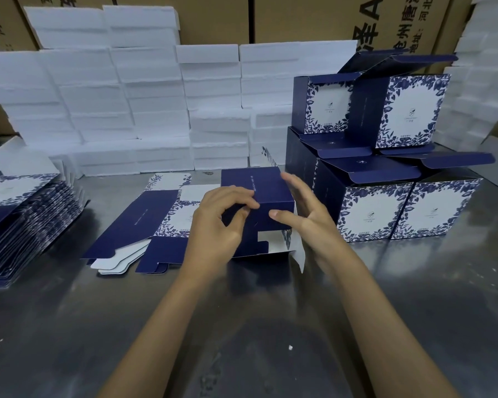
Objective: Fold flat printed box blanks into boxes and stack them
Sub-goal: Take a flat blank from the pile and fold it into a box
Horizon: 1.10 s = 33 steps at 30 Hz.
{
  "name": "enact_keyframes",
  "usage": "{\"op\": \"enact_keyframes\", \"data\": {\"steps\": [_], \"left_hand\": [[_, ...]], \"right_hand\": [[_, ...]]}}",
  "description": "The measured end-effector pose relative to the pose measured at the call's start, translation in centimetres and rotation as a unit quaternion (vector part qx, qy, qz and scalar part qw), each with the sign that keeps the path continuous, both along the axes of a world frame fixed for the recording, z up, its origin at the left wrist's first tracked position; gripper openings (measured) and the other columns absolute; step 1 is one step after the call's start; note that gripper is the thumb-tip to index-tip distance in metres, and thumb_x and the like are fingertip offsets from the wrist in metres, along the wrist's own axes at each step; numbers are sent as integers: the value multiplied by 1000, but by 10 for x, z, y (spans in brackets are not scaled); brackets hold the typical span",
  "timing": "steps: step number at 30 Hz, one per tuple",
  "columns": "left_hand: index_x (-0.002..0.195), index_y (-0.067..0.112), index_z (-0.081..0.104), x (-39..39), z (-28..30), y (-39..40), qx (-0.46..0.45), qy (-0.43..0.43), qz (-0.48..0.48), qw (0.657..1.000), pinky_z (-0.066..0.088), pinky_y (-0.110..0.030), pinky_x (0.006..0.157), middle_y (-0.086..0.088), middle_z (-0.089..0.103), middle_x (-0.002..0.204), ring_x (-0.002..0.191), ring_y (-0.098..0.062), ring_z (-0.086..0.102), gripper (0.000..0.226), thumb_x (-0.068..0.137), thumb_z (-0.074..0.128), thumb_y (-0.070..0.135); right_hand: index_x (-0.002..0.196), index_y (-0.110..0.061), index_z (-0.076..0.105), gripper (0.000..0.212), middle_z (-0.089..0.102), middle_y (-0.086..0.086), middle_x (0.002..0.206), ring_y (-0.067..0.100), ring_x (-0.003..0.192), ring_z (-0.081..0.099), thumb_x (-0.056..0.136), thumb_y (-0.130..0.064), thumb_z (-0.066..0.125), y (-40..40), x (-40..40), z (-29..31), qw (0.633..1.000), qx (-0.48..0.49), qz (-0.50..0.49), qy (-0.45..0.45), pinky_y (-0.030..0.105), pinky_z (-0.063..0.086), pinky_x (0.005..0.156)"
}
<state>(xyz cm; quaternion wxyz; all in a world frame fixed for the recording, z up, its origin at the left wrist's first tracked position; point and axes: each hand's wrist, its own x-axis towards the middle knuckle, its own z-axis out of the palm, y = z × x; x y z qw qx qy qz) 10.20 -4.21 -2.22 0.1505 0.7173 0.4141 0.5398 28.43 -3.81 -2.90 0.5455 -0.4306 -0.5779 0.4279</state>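
Filling the back, stacks of white foam boxes stand against brown cartons. On the metal surface, folded blue boxes are stacked two high at right, and a pile of flat blanks lies at left. One flat blank lies mid-surface, beside the half-folded box. The left hand has its grip curled on that box's top edge, thumb and fingers pinching; the right hand is spread loosely, thumb touching the box's side.
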Motion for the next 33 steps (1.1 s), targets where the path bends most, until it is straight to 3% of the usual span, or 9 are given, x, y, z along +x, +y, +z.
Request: {"op": "enact_keyframes", "data": {"steps": [3, 6, 10, 14, 16, 18, 23, 29, 33], "left_hand": [[92, 25, 70, 0, -4, 1, 43, 98, 9, 994, 38, -35, 103, 13, 59, 119, 121, -5, 48, 13, 83, 69, 15], [106, 31, 58, 0, -10, 1, 28, 232, 12, 972, 29, -34, 104, 13, 41, 132, 131, -9, 35, 51, 65, 77, 54], [107, 24, 54, 4, -17, 4, 85, 270, 57, 957, 39, -46, 100, 4, 40, 135, 131, -23, 38, 54, 67, 86, 43], [103, 20, 56, 5, -23, 6, 116, 250, 85, 958, 41, -49, 98, 1, 44, 134, 130, -28, 42, 36, 79, 82, 26], [102, 19, 57, 6, -25, 8, 125, 244, 83, 958, 41, -49, 98, 1, 45, 133, 130, -27, 42, 34, 79, 82, 22], [102, 19, 55, 7, -27, 11, 127, 212, 69, 967, 41, -47, 100, 1, 43, 133, 130, -24, 41, 38, 77, 84, 20], [119, 39, 39, 3, -28, 15, 14, 9, 32, 999, 42, -6, 91, 14, 25, 144, 133, -6, 35, 73, 71, 87, 14], [139, 55, 30, -4, -33, 22, -182, -81, -52, 979, 57, -29, 90, 12, 43, 142, 126, -17, 51, 96, 77, 79, 1], [144, 56, 26, -3, -28, 19, -229, -124, -64, 963, 54, -27, 89, 14, 47, 141, 130, -11, 48, 101, 72, 80, 9]], "right_hand": [[135, -41, 57, 67, 58, -15, 142, 6, 133, 53, 76, -16, 77, 3, 6, 0, 997, -60, 22, 54, 35, 46, 109], [133, -41, 60, 63, 65, -11, 135, 13, 126, 60, 74, -22, 71, 1, 12, 2, 994, -91, 35, 50, 45, 44, 112], [135, -37, 60, 53, 67, -8, 133, 16, 126, 61, 89, -9, 60, -2, 17, 3, 992, -102, 56, 54, 50, 43, 113], [141, -27, 57, 53, 64, -2, 139, 20, 128, 59, 94, -10, 41, -1, 22, 1, 987, -95, 96, 85, 44, 49, 103], [144, -26, 54, 64, 65, -5, 137, 14, 116, 64, 86, -2, 44, 0, 24, -3, 987, -100, 109, 67, 30, 54, 84], [145, -32, 49, 74, 65, -8, 135, 15, 116, 64, 79, 2, 55, 2, 23, -11, 986, -97, 132, 8, 29, 53, 86], [146, -42, 41, 94, 64, -16, 133, 7, 122, 63, 66, -24, 88, 11, 15, -24, 992, -93, 77, -37, 31, 51, 101], [140, -40, 49, 68, 67, -18, 124, -8, 103, 66, 85, -16, 81, 15, 3, -33, 998, -48, -31, -34, 11, 54, 77], [128, -40, 55, 53, 70, -16, 117, -2, 102, 68, 88, -15, 78, 15, -4, -34, 995, -23, -89, -40, 24, 58, 87]]}}
